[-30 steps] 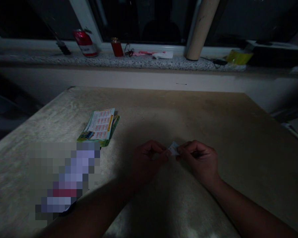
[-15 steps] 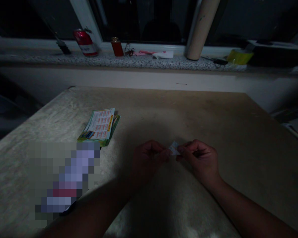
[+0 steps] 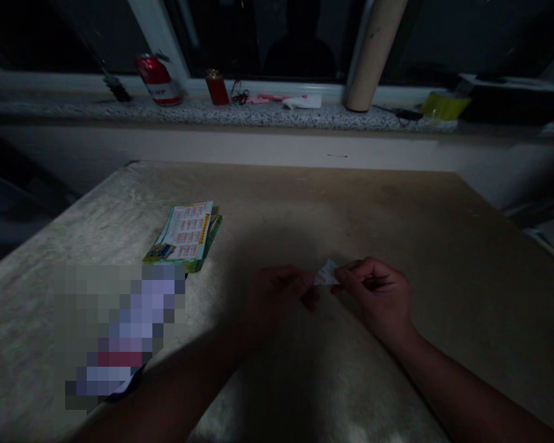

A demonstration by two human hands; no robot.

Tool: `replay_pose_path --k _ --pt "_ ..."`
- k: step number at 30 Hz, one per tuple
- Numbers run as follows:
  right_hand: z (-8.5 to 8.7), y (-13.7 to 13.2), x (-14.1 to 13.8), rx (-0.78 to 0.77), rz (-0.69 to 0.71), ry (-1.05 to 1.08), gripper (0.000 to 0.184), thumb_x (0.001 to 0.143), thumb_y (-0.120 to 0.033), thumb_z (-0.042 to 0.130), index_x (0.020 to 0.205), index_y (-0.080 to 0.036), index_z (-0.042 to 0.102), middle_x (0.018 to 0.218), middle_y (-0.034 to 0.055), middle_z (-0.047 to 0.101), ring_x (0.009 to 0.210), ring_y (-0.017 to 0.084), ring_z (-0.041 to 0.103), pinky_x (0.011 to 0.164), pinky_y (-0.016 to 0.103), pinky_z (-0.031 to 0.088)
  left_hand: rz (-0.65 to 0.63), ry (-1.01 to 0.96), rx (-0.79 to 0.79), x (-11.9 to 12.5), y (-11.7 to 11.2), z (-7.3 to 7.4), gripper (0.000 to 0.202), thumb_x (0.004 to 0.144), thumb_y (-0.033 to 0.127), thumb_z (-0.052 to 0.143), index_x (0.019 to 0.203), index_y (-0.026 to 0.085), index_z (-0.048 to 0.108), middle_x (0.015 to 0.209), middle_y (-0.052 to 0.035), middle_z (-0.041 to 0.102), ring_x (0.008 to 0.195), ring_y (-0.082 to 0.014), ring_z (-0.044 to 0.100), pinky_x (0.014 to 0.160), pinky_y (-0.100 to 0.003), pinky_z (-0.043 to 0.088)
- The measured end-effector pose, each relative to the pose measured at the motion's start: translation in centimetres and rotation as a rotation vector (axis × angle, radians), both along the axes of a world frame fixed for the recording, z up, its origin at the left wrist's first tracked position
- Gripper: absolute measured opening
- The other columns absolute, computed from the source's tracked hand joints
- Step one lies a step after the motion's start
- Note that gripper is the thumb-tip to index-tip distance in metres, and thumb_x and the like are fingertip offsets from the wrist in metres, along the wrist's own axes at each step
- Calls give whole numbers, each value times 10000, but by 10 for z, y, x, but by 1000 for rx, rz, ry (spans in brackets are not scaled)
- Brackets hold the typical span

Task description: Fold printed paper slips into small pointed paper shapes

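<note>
A small folded piece of paper (image 3: pixel 325 274) is held just above the table between both hands. My left hand (image 3: pixel 277 296) pinches its left end with curled fingers. My right hand (image 3: pixel 376 292) pinches its right end, thumb against forefinger. Both forearms reach in from the bottom edge. The light is dim and the paper's print cannot be read.
A stack of printed green and white leaflets (image 3: pixel 184 236) lies on the beige table (image 3: pixel 397 209) to the left of the hands. A blurred-out patch (image 3: pixel 120 335) covers something at the near left. The stone windowsill (image 3: pixel 258 114) holds a red can (image 3: pixel 159 80), a small red container (image 3: pixel 216 87), a cardboard tube (image 3: pixel 373 55) and yellow tape (image 3: pixel 445 106).
The paper has tilted up slightly and shifted a little right with my right hand. My left hand has lowered a touch; both keep their pinch.
</note>
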State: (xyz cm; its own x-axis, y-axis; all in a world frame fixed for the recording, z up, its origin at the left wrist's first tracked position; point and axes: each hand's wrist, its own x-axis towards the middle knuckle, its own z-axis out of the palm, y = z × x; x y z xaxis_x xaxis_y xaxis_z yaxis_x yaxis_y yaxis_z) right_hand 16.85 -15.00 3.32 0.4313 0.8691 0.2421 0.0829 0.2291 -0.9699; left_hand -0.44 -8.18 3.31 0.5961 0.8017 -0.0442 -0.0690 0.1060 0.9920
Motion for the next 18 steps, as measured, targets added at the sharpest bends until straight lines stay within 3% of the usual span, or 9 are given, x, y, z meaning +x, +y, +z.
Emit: replay_pose_path --k 3,9,18 --pt "0 0 0 -4 -5 4 216 782 -210 772 617 -205 632 599 5 718 545 117 630 517 216 484 18 55 35 -2 0 3 344 885 389 642 655 140 699 619 -21 672 598 -122 619 609 -228 486" --pt "0 0 1 -22 15 20 213 788 -215 772 623 -205 637 619 10 727 562 119 636 530 222 488 28 62 78 -1 2 -1 286 891 373 645 728 147 714 638 -6 678 603 -114 620 609 -218 480" --pt "-1 0 1 -2 19 10 213 785 -195 768 620 -203 633 636 4 729 570 115 645 529 215 490 -26 62 111 -4 3 1 326 898 376 607 679 146 681 627 -10 647 604 -116 595 612 -227 462"
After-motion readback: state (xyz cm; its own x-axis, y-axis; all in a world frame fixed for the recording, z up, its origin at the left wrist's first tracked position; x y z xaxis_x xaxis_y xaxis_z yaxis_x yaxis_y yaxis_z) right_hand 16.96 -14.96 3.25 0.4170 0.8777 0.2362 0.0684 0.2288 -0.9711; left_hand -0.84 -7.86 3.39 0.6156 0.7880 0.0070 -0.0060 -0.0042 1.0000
